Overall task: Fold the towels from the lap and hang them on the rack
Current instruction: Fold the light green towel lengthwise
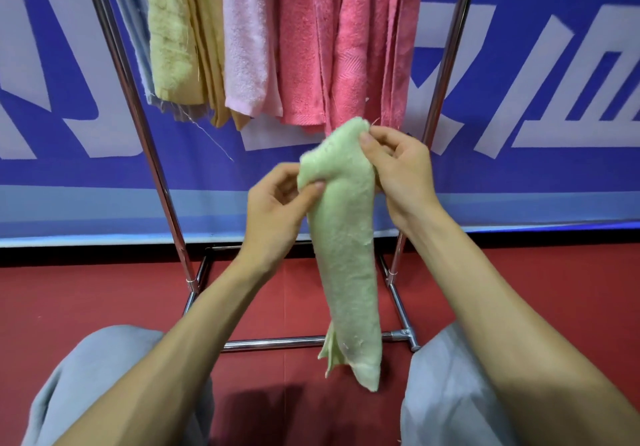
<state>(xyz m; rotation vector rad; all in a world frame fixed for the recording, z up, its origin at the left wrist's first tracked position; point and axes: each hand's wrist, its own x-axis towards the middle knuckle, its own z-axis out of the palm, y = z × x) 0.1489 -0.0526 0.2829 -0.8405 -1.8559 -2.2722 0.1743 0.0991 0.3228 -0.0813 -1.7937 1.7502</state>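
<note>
A light green towel point(346, 248) hangs lengthwise in the middle of the view, bunched into a narrow strip, its lower end dangling between my knees. My left hand point(277, 210) pinches its upper left edge. My right hand point(398, 168) pinches the top corner, slightly higher. Behind the towel stands the chrome rack point(138, 116), on which hang several towels: yellow-green point(169, 36), tan, pale pink point(246, 40) and coral pink point(349, 47). The rack's top bar is out of view.
The rack's base bars point(277, 343) rest on the red floor point(86, 296) just beyond my knees in grey trousers point(104, 369). A blue and white banner wall point(536, 99) stands behind the rack.
</note>
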